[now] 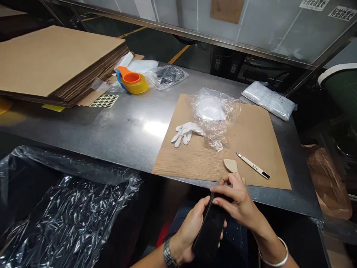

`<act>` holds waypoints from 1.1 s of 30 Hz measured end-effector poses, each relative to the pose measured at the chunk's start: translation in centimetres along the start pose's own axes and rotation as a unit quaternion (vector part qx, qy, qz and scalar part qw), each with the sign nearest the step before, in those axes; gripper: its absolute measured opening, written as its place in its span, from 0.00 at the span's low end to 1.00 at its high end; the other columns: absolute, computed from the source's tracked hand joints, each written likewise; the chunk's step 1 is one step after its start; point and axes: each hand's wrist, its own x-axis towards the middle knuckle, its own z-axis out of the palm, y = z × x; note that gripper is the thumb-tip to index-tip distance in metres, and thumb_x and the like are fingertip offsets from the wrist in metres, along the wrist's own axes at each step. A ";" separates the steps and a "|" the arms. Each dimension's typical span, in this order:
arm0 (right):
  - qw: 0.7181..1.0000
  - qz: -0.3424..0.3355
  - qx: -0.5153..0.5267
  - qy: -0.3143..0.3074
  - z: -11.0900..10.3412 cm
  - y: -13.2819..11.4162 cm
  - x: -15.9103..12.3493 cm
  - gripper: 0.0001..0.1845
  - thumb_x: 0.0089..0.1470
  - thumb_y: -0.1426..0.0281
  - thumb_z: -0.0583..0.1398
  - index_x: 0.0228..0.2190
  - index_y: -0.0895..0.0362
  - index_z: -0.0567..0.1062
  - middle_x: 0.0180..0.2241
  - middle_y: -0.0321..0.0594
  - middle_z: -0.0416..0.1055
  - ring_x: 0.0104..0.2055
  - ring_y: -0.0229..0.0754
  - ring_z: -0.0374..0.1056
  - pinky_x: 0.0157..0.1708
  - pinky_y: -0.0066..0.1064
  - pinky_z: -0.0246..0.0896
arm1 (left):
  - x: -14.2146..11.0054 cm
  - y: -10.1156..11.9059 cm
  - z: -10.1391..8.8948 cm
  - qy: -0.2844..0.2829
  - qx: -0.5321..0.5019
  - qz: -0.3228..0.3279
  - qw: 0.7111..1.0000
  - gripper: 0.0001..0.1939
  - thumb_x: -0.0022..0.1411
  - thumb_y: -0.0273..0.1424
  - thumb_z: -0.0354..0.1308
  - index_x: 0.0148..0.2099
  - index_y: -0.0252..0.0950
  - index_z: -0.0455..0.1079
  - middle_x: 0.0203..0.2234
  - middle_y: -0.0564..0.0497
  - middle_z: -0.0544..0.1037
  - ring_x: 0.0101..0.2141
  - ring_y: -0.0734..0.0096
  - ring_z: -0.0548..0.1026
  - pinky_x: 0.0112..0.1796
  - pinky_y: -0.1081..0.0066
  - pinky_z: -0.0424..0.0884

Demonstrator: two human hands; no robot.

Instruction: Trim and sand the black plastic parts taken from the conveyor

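A black, long rectangular piece is held below the table's front edge, tilted; its exact kind is unclear. My left hand is wrapped round it from the left, with fingertips showing on its far side. At its upper end, the bent fingers and thumb of my right hand pinch the edge; anything small between them is hidden. Just beyond my right hand lie a beige wedge-shaped piece and a craft knife marked "A26", both on a cardboard sheet.
A white glove and a crumpled clear bag with something white inside lie on the cardboard. Stacked cardboard, orange and yellow tape rolls, and plastic packages stand farther back. A plastic-lined bin is at left.
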 end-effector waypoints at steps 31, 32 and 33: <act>0.918 0.280 0.278 0.021 3.2 -1.7 -3.9 0.34 0.49 0.71 0.58 0.57 0.51 0.53 0.37 0.38 0.64 0.35 0.38 0.63 0.35 0.30 0.64 | 0.4 -0.2 0.0 0.022 0.095 0.300 0.949 0.23 0.60 0.43 0.48 0.51 0.34 0.65 0.24 0.51 0.74 0.19 0.74 0.69 0.21 0.73 0.66; 0.925 0.268 0.270 0.009 3.5 -2.1 -4.3 0.41 0.48 0.73 0.58 0.59 0.49 0.47 0.43 0.40 0.62 0.40 0.39 0.63 0.40 0.32 0.63 | 0.3 0.0 0.1 0.024 0.081 0.304 0.949 0.21 0.60 0.43 0.48 0.49 0.34 0.67 0.25 0.50 0.74 0.20 0.73 0.69 0.22 0.73 0.67; 0.930 0.255 0.264 0.000 3.8 -2.5 -4.6 0.45 0.46 0.75 0.58 0.60 0.48 0.42 0.48 0.42 0.59 0.45 0.41 0.61 0.44 0.33 0.61 | 0.3 0.3 0.2 0.027 0.065 0.296 0.952 0.21 0.59 0.43 0.49 0.46 0.33 0.68 0.25 0.50 0.75 0.20 0.73 0.70 0.22 0.73 0.67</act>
